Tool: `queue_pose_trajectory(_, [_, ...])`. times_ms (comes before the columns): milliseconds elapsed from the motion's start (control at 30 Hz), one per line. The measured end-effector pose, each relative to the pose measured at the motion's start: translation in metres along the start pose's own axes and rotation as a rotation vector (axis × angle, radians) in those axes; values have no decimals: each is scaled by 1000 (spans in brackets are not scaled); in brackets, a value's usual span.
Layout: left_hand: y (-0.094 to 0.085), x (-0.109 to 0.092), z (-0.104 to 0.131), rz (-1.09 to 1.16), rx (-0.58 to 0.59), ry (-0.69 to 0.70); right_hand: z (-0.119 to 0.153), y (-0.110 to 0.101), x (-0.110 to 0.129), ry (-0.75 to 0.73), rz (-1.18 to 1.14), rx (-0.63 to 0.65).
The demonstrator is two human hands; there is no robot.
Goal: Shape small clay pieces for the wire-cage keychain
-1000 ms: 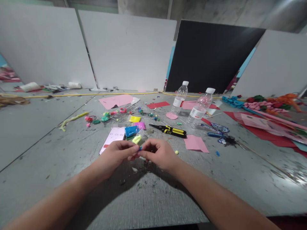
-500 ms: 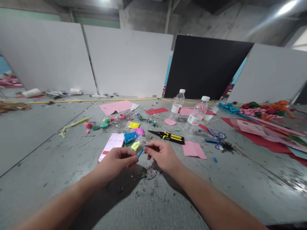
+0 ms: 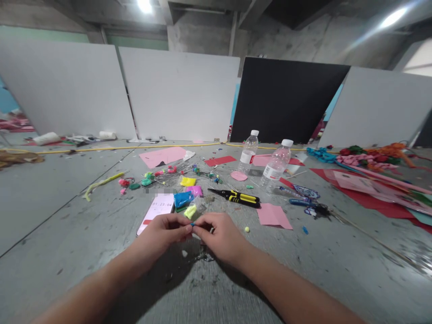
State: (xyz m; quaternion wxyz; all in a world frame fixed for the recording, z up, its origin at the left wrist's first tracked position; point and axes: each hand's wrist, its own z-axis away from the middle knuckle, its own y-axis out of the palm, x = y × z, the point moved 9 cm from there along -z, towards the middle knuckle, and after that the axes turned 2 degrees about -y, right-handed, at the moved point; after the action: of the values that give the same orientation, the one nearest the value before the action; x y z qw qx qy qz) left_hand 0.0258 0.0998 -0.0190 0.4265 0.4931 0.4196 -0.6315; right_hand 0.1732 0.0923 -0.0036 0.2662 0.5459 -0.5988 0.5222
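A small piece of blue modelling clay (image 3: pixel 192 224) is pinched between the fingertips of my left hand (image 3: pixel 168 229) and my right hand (image 3: pixel 219 236), which meet in front of me. Most of the clay is hidden by the fingers. Just beneath them, a tangle of thin silvery wire (image 3: pixel 204 256) lies on the floor, partly covered by my right hand. Beyond the fingers are a yellow-green clay lump (image 3: pixel 191 211) and a blue clay packet (image 3: pixel 184 199). A small yellow ball (image 3: pixel 247 229) rests to the right of my right hand.
A phone (image 3: pixel 158 209) showing a timer lies on the left. Black-and-yellow pliers (image 3: pixel 238 198), pink paper (image 3: pixel 274 216) and two plastic bottles (image 3: pixel 276 166) are ahead to the right. Farther left are yellow (image 3: pixel 188 181) and magenta packets (image 3: pixel 195 191) and a green-yellow stem (image 3: pixel 104 180).
My hands have come together and lowered slightly toward me. The blue clay strip that spanned the gap between them now shows only as a small bit. The yellow ball has come into view.
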Motion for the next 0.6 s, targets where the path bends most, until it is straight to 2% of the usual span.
queue_pose_trajectory(200, [-1, -1, -1, -18, -10, 3, -4, -9, -14, 120, -141, -38])
queue_pose_trajectory(400, [2, 2, 0, 17, 37, -11, -1, 7, -14, 187, -274, 78])
queue_pose_trajectory(600, [1, 0, 3, 38, 22, -8, -2, 6, -21, 208, -287, 33])
